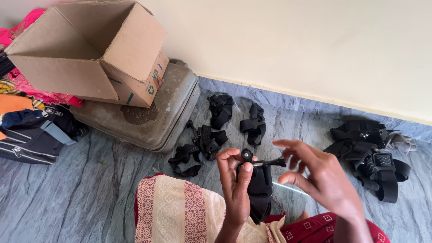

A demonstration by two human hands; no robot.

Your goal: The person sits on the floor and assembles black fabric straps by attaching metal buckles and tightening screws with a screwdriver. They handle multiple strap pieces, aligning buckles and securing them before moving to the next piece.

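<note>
Left hand [235, 180] clamps the black strap mount [259, 189] upright, its thumbscrew [269, 162] lying crosswise, pointing right into the open right hand's [321, 180] fingertips.

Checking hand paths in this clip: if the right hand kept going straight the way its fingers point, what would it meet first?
The right hand points left, toward the black thumbscrew sticking out of the black strap mount held by the left hand. It would probably meet the screw's knob first; depth is uncertain.

Box [90, 49] on suitcase [148, 117]; straps [202, 144] right of it.
</note>
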